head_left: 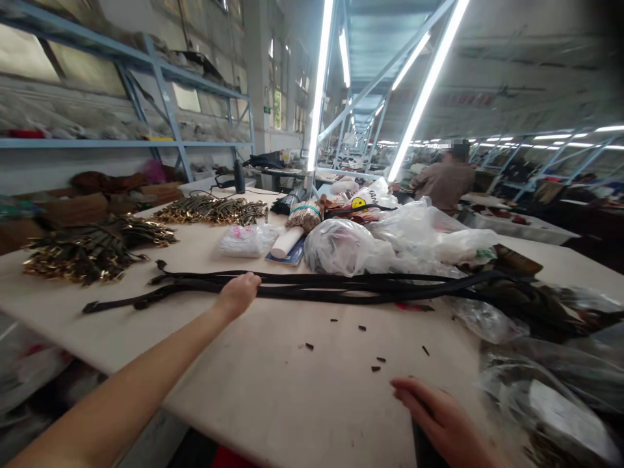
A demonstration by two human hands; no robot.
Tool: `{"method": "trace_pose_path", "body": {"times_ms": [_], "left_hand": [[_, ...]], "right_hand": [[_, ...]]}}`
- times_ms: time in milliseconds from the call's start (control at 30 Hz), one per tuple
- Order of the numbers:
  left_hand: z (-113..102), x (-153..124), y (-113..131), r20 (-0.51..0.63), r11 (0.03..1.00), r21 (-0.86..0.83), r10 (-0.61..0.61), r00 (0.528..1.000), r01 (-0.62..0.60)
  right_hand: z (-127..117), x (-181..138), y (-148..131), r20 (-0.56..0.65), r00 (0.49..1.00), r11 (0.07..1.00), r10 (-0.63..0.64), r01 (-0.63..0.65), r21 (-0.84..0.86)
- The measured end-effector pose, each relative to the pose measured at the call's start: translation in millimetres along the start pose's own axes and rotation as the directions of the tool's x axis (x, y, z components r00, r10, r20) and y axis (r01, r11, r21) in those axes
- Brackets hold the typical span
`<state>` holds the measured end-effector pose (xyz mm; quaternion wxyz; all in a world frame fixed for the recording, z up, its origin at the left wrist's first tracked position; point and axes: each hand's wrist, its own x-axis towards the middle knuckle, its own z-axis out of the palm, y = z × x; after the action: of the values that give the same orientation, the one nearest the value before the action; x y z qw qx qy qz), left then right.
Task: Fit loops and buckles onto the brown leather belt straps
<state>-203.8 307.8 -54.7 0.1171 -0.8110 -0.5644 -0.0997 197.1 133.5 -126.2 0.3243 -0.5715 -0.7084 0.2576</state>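
Several long black straps point(312, 294) lie side by side across the table, their ends at the left slightly fanned out. My left hand point(238, 294) is closed on them, left of their middle. Toward the right they run into a dark heap among plastic bags. My right hand point(436, 413) is above the near right part of the table, its fingers stretched out and nothing visible in them. Small dark scraps point(362, 328) are scattered on the tabletop between the hands and the straps.
Bundles of short straps with gold-coloured metal ends point(97, 250) are heaped at the left. Behind the black straps are clear plastic bags point(341, 247), a white roll point(287, 243) and a blue booklet point(292, 255). More bags point(550, 383) crowd the right edge. A person point(446, 179) is farther back.
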Motion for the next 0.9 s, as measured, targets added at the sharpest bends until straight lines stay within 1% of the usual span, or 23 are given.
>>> {"method": "trace_pose_path", "body": {"times_ms": [33, 67, 100, 133, 167, 200, 233, 267, 300, 333, 367, 400, 433, 467, 500, 533, 600, 667, 700, 733, 800, 867, 900], "left_hand": [[-5, -11, 16, -0.01, 0.999, -0.02, 0.04, 0.999, -0.04], [-8, -23, 34, -0.013, 0.996, -0.043, 0.079, 0.997, -0.079], [-9, -37, 53, -0.01, 0.991, -0.069, 0.113, 0.994, -0.113], [-8, -52, 71, 0.0, 0.984, -0.1, 0.146, 0.989, -0.145], [-7, -68, 88, 0.01, 0.977, -0.134, 0.17, 0.985, -0.167], [-5, -84, 104, 0.018, 0.969, -0.17, 0.185, 0.983, -0.179], [-4, -101, 118, 0.015, 0.965, -0.185, 0.191, 0.982, -0.184], [-3, -117, 130, 0.002, 0.962, -0.213, 0.176, 0.984, -0.172], [-3, -131, 141, -0.015, 0.946, -0.301, 0.125, 0.992, -0.123], [-4, -143, 150, 0.014, 0.876, -0.481, 0.019, 1.0, -0.01], [-6, -153, 157, 0.117, 0.698, -0.698, -0.108, 0.987, 0.16], [-7, -158, 163, 0.286, 0.397, -0.851, -0.196, 0.938, 0.343], [-7, -159, 167, 0.463, 0.052, -0.874, -0.209, 0.861, 0.483], [-6, -155, 169, 0.594, -0.23, -0.8, -0.172, 0.786, 0.554], [-3, -147, 169, 0.663, -0.399, -0.717, -0.138, 0.735, 0.572], [0, -136, 166, 0.686, -0.489, -0.676, -0.145, 0.713, 0.551], [7, -109, 154, 0.686, -0.6, -0.659, -0.232, 0.69, 0.454], [13, -84, 139, 0.707, -0.694, -0.621, -0.296, 0.642, 0.365], [15, -76, 132, 0.719, -0.73, -0.601, -0.314, 0.62, 0.326], [15, -72, 126, 0.727, -0.761, -0.581, -0.325, 0.605, 0.29], [13, -74, 120, 0.723, -0.808, -0.55, -0.333, 0.605, 0.212], [5, -86, 121, 0.692, -0.834, -0.534, -0.336, 0.64, 0.14], [-1, -94, 122, 0.666, -0.839, -0.533, -0.336, 0.666, 0.109]], "right_hand": [[21, 15, -20, 0.113, 0.99, 0.974, 0.086, -0.107, 0.198], [42, 30, -41, 0.24, 0.956, 0.893, 0.168, -0.25, 0.373], [61, 43, -61, 0.349, 0.914, 0.76, 0.207, -0.375, 0.531], [78, 55, -80, 0.441, 0.869, 0.605, 0.224, -0.479, 0.636], [92, 65, -95, 0.498, 0.834, 0.469, 0.237, -0.547, 0.693], [104, 72, -106, 0.527, 0.81, 0.368, 0.259, -0.587, 0.721], [112, 77, -113, 0.534, 0.794, 0.309, 0.291, -0.606, 0.733], [117, 79, -116, 0.522, 0.786, 0.287, 0.331, -0.611, 0.738], [120, 79, -117, 0.499, 0.785, 0.287, 0.368, -0.606, 0.742], [119, 76, -116, 0.472, 0.79, 0.301, 0.392, -0.595, 0.746], [117, 72, -114, 0.444, 0.799, 0.316, 0.405, -0.578, 0.752], [113, 66, -112, 0.413, 0.815, 0.341, 0.406, -0.555, 0.759], [107, 58, -112, 0.38, 0.835, 0.376, 0.398, -0.526, 0.763], [102, 50, -112, 0.347, 0.856, 0.418, 0.382, -0.495, 0.761], [96, 42, -113, 0.317, 0.876, 0.462, 0.363, -0.465, 0.755], [89, 35, -114, 0.29, 0.892, 0.501, 0.345, -0.437, 0.747], [74, 23, -114, 0.224, 0.933, 0.626, 0.281, -0.355, 0.694], [52, 17, -106, 0.135, 0.972, 0.789, 0.195, -0.237, 0.567], [37, 16, -100, 0.085, 0.984, 0.85, 0.159, -0.181, 0.495], [21, 17, -92, 0.033, 0.989, 0.886, 0.145, -0.145, 0.44], [-18, 20, -73, -0.08, 0.977, 0.89, 0.196, -0.143, 0.433], [-59, 26, -57, -0.19, 0.952, 0.872, 0.241, -0.127, 0.473], [-81, 30, -51, -0.247, 0.944, 0.88, 0.22, -0.083, 0.468]]}}
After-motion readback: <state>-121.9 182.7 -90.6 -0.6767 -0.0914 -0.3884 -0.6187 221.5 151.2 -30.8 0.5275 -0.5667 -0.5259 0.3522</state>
